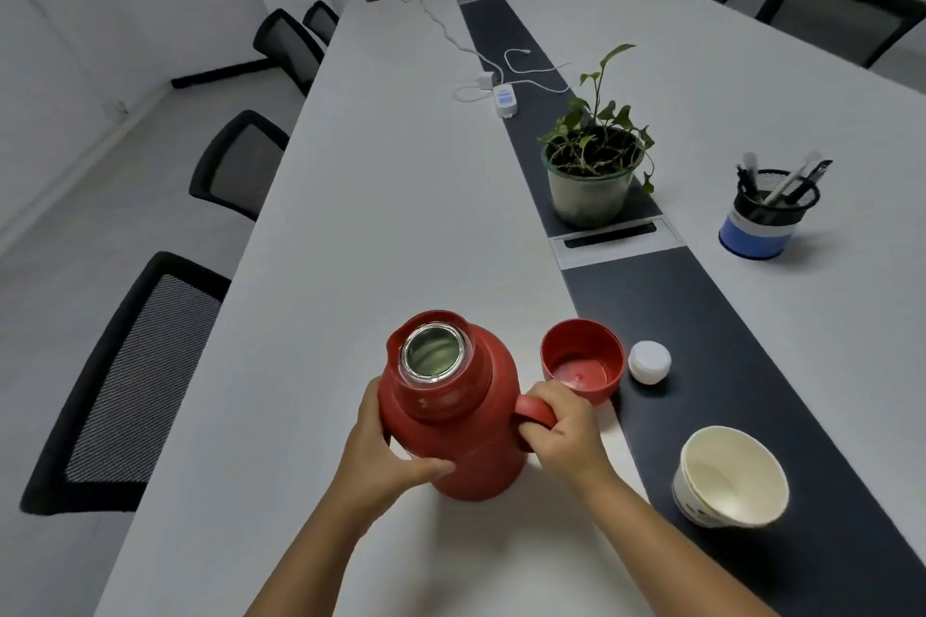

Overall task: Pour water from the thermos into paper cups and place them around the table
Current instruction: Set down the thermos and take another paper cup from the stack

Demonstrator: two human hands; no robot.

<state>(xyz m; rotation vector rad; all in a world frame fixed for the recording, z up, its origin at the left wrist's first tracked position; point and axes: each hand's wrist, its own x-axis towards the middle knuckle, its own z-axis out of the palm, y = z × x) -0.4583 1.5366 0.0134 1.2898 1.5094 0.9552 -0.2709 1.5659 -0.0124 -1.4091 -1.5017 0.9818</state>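
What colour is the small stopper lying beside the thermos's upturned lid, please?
White; the stopper lies on the dark table strip, right of the red lid, clearest in the head view.

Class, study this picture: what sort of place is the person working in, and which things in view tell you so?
Most likely an office meeting room. A long white table with a dark centre strip is lined with black mesh chairs on both sides, and a pen holder and a power strip sit on it.

Left hand cupped, thumb forward; right hand curled tight, forearms converging
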